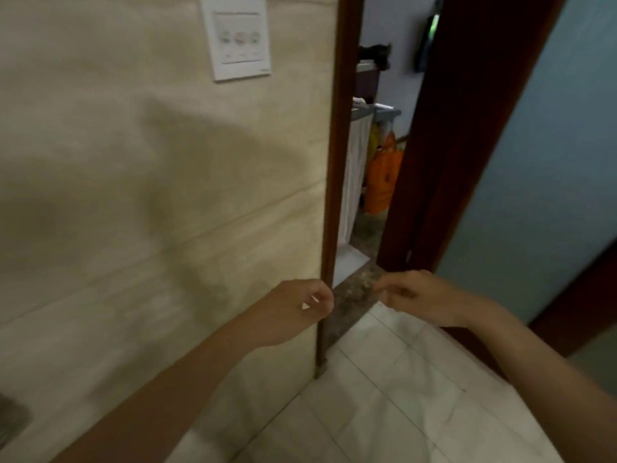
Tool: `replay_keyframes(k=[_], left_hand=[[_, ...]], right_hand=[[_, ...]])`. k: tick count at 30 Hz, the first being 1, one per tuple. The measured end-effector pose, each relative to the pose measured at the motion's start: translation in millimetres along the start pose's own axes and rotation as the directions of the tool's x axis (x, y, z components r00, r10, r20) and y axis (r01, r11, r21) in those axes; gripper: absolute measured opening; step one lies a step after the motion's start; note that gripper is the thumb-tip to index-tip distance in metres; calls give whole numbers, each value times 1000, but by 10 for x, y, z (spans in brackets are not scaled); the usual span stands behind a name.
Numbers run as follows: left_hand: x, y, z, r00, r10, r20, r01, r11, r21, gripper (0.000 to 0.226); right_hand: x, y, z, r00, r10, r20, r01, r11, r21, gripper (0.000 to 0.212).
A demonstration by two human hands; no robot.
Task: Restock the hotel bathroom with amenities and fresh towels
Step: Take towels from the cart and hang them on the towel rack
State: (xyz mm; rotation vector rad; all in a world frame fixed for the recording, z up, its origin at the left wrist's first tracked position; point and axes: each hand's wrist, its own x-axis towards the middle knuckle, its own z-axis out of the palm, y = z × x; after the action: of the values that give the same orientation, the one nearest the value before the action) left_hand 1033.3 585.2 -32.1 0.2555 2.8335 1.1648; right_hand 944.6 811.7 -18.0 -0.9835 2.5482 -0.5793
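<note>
I stand inside the bathroom facing the open doorway, and the view is blurred. My left hand [300, 307] hovers beside the brown door frame [334, 195] with its fingers curled in. Small white specks show between those fingers, and whether it holds anything is unclear. My right hand [415, 295] hangs in front of the stone threshold [354, 295], fingers loosely curled and holding nothing. Through the gap stands a housekeeping cart [384, 111] with a white linen bag [354, 168] and an orange bag [384, 177]. No towels or amenities show in my hands.
A beige tiled wall [150, 178] fills the left, with a white switch plate [238, 36] high up. The dark wooden door [450, 145] stands open on the right against a pale blue wall [551, 162]. White floor tiles [400, 396] lie below.
</note>
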Motion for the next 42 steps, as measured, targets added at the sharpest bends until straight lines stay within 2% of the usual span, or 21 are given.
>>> replay_keyframes(k=[4,7,15,19,23,27,29,33,37,42], left_hand=[[691,225,434,996,25,85,-20,998,-55,20],[1290,402,695,993,-14,115,27,993,-112,16],[2639,612,1123,992,-45,121,53,997,-64,19],[3156,526,1155,986,-111,127,118,992,-49,17],[3758,380,1078,984,-141,110,148,987,-64,17],[4429,264,895,993,-116,21,117,989,-91,20],[4790,163,775,993,-112,27,114,990,-79,19],[5460,-50,529,983,-169,71,178,972,-150,18],[5970,-152,245,984,-177,29,180,965,-189,18],[6449,-243,-94,980,-188,-58,169,955,-244,16]], right_hand=[[28,763,-268,998,60,-28,-58,997,53,17],[17,1314,-516,994,100,-32,-97,991,93,20],[267,2469,-1028,983,182,-26,-175,969,174,20],[576,2886,-1272,982,186,-17,-179,963,203,19],[1033,3217,-1498,983,179,-26,-171,966,196,17],[1583,3478,-1777,983,182,-14,-176,965,192,21],[1907,3577,-1972,982,190,-7,-185,962,199,23],[2546,3729,-2377,987,158,11,-158,970,187,25],[3103,3851,-2725,994,108,-35,-101,979,177,22],[3794,4039,-3008,999,32,-31,-22,960,280,15]])
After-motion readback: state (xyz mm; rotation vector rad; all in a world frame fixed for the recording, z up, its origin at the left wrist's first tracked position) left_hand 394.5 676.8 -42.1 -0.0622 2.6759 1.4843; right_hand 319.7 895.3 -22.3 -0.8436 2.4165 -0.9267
